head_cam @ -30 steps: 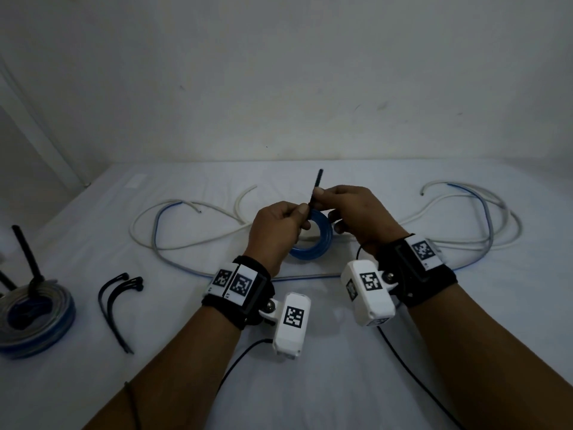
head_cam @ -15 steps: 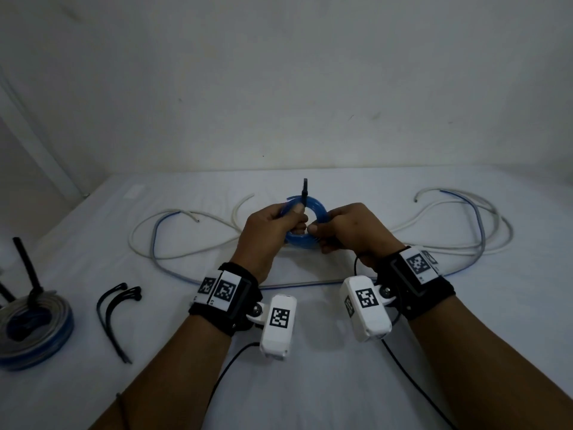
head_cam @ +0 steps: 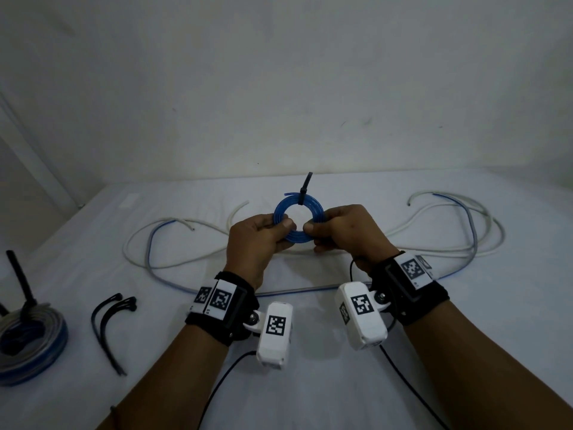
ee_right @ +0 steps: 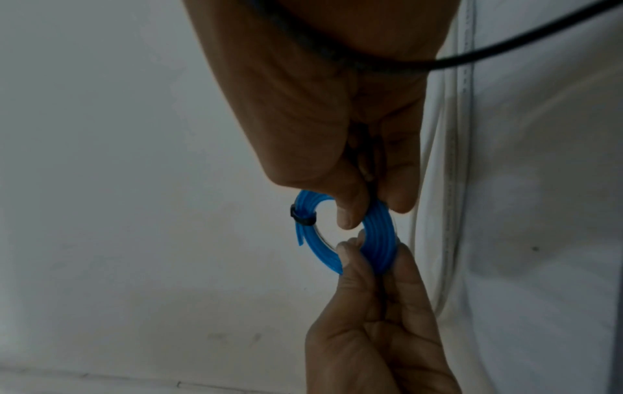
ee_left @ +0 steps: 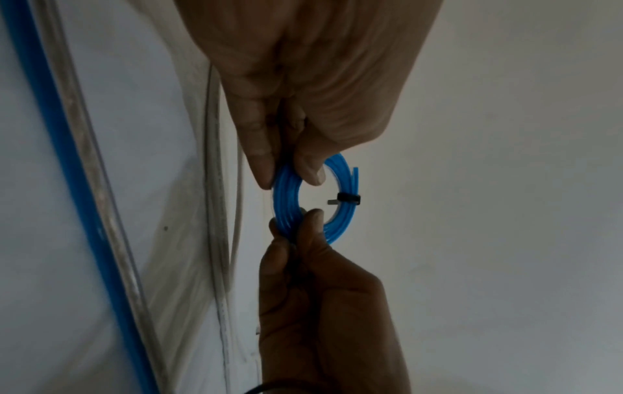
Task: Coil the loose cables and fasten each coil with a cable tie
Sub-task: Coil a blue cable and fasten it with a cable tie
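Since earlier frame, right hand [head_cam: 344, 229] off tie tail, both hands now pinching blue coil [head_cam: 298, 218], held upright above worktop [head_cam: 310, 383]. Left hand [head_cam: 257, 237] clamps left side. Black tie [head_cam: 303, 193] cinched on top. Tied coil [head_cam: 31, 339] at left; loose cables [head_cam: 173, 240] and spare ties [head_cam: 108, 324] remain.
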